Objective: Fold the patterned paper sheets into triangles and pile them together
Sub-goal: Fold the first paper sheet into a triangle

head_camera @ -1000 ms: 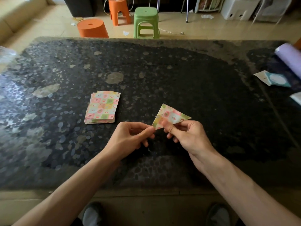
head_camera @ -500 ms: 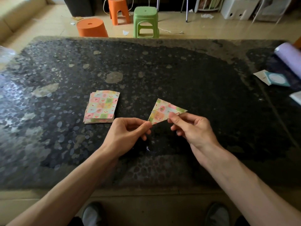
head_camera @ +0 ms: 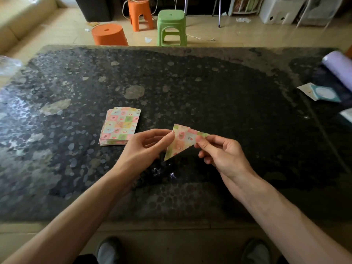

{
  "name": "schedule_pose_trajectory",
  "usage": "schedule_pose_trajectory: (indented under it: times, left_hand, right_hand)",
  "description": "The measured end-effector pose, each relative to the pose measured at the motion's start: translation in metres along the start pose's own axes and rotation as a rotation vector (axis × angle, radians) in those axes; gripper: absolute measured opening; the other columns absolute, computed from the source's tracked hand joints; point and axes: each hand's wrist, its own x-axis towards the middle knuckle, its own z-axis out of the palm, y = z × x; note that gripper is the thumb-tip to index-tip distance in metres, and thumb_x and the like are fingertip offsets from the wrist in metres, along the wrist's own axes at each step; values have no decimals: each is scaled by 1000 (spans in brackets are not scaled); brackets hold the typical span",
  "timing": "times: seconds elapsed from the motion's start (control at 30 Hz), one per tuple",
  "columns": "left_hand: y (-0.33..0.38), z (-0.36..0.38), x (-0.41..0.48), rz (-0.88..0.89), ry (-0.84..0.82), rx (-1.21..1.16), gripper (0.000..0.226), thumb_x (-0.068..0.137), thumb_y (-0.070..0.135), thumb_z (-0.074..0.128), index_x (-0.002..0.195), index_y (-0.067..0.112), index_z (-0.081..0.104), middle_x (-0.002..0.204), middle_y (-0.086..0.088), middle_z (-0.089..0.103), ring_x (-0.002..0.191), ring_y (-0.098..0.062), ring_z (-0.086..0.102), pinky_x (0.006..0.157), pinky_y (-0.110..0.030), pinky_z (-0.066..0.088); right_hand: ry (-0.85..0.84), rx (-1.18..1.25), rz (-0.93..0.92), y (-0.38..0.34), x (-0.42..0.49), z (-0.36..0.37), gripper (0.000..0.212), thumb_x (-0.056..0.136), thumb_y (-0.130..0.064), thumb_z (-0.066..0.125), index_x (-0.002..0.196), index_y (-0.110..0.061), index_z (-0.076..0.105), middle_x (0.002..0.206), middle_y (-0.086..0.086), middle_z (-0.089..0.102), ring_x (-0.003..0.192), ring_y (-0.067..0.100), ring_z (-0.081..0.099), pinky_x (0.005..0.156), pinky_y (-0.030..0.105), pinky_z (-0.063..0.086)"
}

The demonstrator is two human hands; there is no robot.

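I have both hands lifted above the counter (head_camera: 190,88), near its front edge and about midway along it; the folded triangle (head_camera: 182,141) hangs between them, off the surface. My left hand (head_camera: 144,149) pinches the triangle's upper left corner between thumb and forefinger; my right hand (head_camera: 222,155) has its fingers (head_camera: 202,142) closed on the right-hand tip. A second ago the piece sat lower and flatter against my right thumb, its longest edge facing away from me; since then it has swung round, so that one point now hangs down toward me and the patterned face is turned up to the camera; the hands have also drawn a little apart. I read that as the fold being done and the crease getting a last look, so this sheet is ready to be set down. The stack of patterned sheets (head_camera: 121,126) lies flat to the left of my left hand, nearer the counter's left edge than the right, and looks still unfolded; I see no pile of finished triangles anywhere on the counter, so this may be the first, and most of the job is ahead. I should choose a clear spot near the front edge for the pile, apart from the stack, so the two do not mix.
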Motion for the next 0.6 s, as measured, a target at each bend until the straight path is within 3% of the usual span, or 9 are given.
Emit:
schedule_pose_trajectory:
  times: [0.07,0.2,0.4,0.5,0.6]
  left_hand:
    - [-1,1,0,27,81,-8,15,92,33,72,100,23,80,93,4,79,87,-8,75,71,-18,56]
    - [-3,1,1,80,130,126,11,94,31,71,93,24,80,83,9,78,74,-1,71,61,-12,49]
    - [-9,-8,10,120,122,266,10,95,34,70,97,28,78,87,14,77,84,-1,72,68,-14,52]
    - [-10,-13,17,168,146,279,12,96,35,68,100,28,77,90,12,76,86,-4,71,73,-19,55]
    - [-8,-23,26,236,236,231,13,100,35,63,102,27,74,93,11,75,87,-9,69,78,-26,56]
  right_hand:
    - [-40,-6,-5,2,-3,3,10,92,-29,75,99,-23,79,91,-4,79,80,11,70,76,29,56]
    - [-70,15,-22,1,-4,6,17,89,-38,76,101,-27,79,94,-6,79,84,10,72,80,29,58]
    - [-26,-254,-228,4,5,6,4,91,-28,76,94,-28,79,86,-14,77,78,4,73,63,17,55]
    - [-34,-518,-327,0,16,9,4,91,-30,77,94,-31,79,87,-19,75,84,-3,70,70,16,54]
    - [-32,-407,-270,-3,27,16,2,90,-30,79,91,-30,81,85,-16,76,73,-3,69,65,15,52]
